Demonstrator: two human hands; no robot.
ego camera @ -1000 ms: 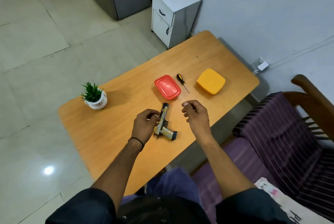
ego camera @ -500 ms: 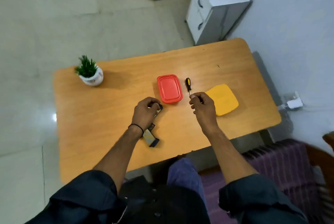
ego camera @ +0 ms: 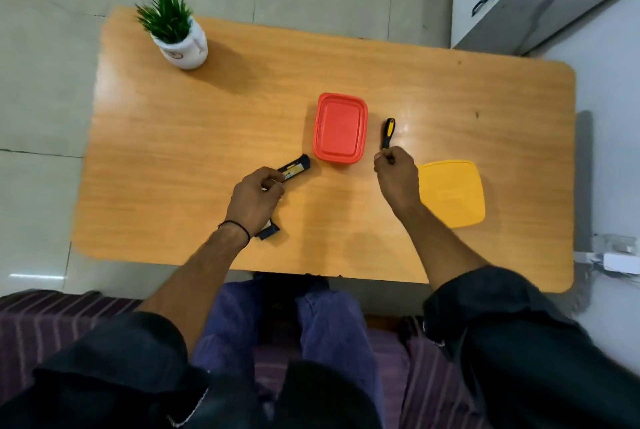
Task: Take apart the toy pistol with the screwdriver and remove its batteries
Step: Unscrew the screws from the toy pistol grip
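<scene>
Reached over from beside the pistol; now pinching the black-and-yellow-handled screwdriver (ego camera: 388, 132) in the right hand (ego camera: 396, 175), fingers curled, just right of the red rectangular plastic container (ego camera: 340, 127). Probably ready to start unscrewing. Gripping the dark blue and yellow toy pistol (ego camera: 294, 167) in the curled left hand (ego camera: 254, 201), on the wooden table (ego camera: 173, 151) just left of that container, seemingly unopened.

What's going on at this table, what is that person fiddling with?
A person seated at a wooden table is starting on a toy pistol. The left hand grips it; the right hand curls round the near end of a black-and-yellow screwdriver beside a red box. The pistol looks to be in one piece.
</scene>
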